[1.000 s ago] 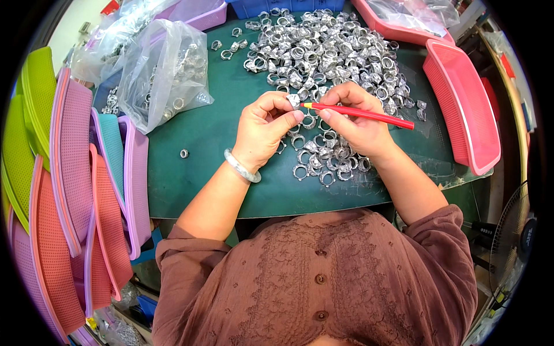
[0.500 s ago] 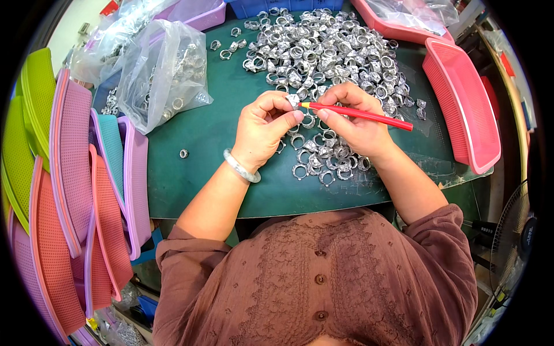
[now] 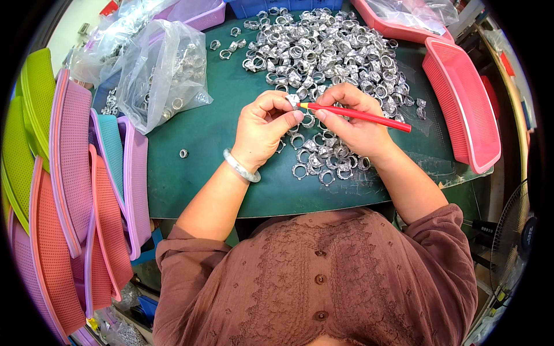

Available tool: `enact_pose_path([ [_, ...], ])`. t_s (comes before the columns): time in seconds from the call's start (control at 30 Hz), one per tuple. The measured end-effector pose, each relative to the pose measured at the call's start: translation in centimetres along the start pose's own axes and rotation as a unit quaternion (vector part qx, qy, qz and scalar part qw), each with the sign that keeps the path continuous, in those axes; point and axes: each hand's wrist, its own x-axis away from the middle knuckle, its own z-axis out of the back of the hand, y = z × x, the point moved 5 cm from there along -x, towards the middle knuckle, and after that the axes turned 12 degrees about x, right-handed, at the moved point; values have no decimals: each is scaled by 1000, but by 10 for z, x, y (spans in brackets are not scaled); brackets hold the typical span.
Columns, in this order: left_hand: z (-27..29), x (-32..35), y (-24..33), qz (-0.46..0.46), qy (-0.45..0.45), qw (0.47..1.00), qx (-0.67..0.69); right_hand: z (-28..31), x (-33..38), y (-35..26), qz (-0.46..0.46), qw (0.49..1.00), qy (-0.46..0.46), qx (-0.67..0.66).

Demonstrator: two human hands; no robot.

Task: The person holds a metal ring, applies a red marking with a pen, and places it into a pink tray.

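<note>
Has rings (image 3: 178, 104) in a clear plastic bag (image 3: 164, 75) left of the ring pile (image 3: 326, 52).
Pinches a silver ring (image 3: 292, 100) in left hand's (image 3: 261, 124) fingers, over pile's near side; clamps red pen-like tool (image 3: 375, 118) in right hand's (image 3: 362, 128), tip at ring.

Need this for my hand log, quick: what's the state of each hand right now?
Left hand: closed, pinching a small silver piece.
Right hand: closed, holding a red pencil-shaped tool, tip toward that piece.
</note>
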Motion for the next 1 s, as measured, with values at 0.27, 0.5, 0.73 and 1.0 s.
enact_pose_path([
  [0.27, -1, 1, 2, -4, 0, 1000, 16, 6, -1, -4, 17, 999, 22, -20],
  [0.5, -1, 1, 1, -11, -8, 1000, 16, 4, -1, -4, 25, 999, 15, -21],
  [0.73, -1, 0, 1, -7, -4, 1000, 10, 0, -2, -3, 23, 1000, 6, -6],
  [1.0, -1, 1, 2, -6, 7, 1000, 17, 6, -1, -3, 47, 999, 25, 8],
])
